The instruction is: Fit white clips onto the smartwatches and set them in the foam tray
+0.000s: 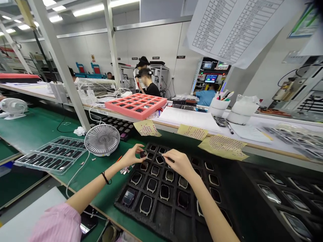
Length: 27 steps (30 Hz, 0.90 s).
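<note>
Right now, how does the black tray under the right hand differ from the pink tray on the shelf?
The black tray lies on the green bench, below the right hand, while the pink tray sits higher on the shelf. The black tray looks larger and nearer; the pink tray looks smaller and farther. The right arm hides part of the black tray; no hand covers the pink tray. Both are divided into compartments holding dark pieces.

L hand (pixel 130 157) w/ prob. watch (pixel 143 154)

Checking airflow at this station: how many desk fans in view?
2, both on the green bench: the nearer fan beside the white post, the farther fan by the picture's left edge. Others may be hidden.
</note>
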Motion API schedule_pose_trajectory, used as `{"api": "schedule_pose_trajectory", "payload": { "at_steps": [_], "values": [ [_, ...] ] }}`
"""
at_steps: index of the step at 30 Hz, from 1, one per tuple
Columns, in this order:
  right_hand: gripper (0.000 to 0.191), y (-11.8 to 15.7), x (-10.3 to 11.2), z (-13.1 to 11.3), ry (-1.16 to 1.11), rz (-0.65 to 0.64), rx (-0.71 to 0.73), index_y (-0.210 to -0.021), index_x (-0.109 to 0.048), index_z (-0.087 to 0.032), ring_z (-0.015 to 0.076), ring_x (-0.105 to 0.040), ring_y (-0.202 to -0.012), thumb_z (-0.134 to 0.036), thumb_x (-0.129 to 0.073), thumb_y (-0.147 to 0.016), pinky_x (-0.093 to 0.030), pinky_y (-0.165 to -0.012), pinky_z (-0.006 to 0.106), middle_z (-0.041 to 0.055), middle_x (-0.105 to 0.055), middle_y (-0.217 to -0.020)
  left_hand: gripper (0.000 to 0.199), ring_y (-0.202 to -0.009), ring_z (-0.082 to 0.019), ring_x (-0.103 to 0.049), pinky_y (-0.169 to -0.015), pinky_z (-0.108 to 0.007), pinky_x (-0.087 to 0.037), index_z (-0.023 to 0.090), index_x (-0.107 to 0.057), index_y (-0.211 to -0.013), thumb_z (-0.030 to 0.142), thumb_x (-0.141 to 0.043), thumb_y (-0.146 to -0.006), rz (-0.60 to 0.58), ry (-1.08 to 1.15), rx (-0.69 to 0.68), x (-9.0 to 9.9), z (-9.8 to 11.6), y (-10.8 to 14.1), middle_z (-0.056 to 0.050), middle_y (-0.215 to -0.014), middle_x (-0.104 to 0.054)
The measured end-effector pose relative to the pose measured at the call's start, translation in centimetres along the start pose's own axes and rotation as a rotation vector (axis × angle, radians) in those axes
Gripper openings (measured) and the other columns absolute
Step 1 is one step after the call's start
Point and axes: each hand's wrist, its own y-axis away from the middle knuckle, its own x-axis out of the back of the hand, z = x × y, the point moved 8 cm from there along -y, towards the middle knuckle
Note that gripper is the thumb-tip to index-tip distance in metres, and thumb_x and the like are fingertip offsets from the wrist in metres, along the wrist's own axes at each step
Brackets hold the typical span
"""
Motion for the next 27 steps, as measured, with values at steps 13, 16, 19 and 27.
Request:
{"api": "schedule_pose_trajectory", "payload": {
  "at_steps": [13, 16, 19, 27],
  "values": [
    [0.014, -0.3, 1.1, -4.2, -0.066, -0.076, 0.153, -0.085, -0.067, -0.02, 0.0174, -0.065, -0.081, -0.013, -0.056, -0.087, -0.052, -0.067, 0.027, 0.0049, -0.071, -0.084, 0.061, -0.099, -0.021, -0.062, -0.087, -0.035, -0.05, 0.023, -0.042, -0.124, 0.025, -0.071, -0.07, -0.228, 0.194, -0.218, -1.3, 12.3, 3.0, -0.005, -0.108, -0.064],
    [0.012, -0.2, 0.8, -4.6, 0.024, -0.13, 0.17, -0.084, -0.066, -0.019, 0.0174, -0.064, -0.08, -0.011, -0.057, -0.085, -0.05, -0.065, 0.027, 0.0048, -0.07, -0.084, 0.062, -0.1, -0.021, -0.062, -0.087, -0.035, -0.049, 0.024, -0.041, -0.126, 0.025, -0.07, -0.071, -0.22, 0.143, -0.231, -1.3, 12.2, 3.1, -0.005, -0.11, -0.064],
    [0.01, -0.2, 0.4, -5.0, 0.134, -0.18, 0.199, -0.082, -0.065, -0.018, 0.0174, -0.061, -0.078, -0.011, -0.058, -0.084, -0.047, -0.06, 0.026, 0.0046, -0.068, -0.082, 0.062, -0.099, -0.021, -0.062, -0.087, -0.034, -0.049, 0.024, -0.04, -0.126, 0.024, -0.069, -0.071, -0.203, 0.108, -0.247, -1.2, 12.4, 3.2, -0.004, -0.109, -0.063],
    [0.008, 0.0, 0.1, -6.0, 0.332, -0.286, 0.233, -0.078, -0.062, -0.017, 0.0176, -0.056, -0.074, -0.01, -0.062, -0.082, -0.042, -0.057, 0.028, 0.0046, -0.064, -0.082, 0.054, -0.103, -0.023, -0.061, -0.086, -0.032, -0.047, 0.022, -0.045, -0.118, 0.017, -0.067, -0.07, -0.205, 0.007, -0.28, -1.4, 13.6, 3.6, -0.006, -0.112, -0.063]
  ]
}}
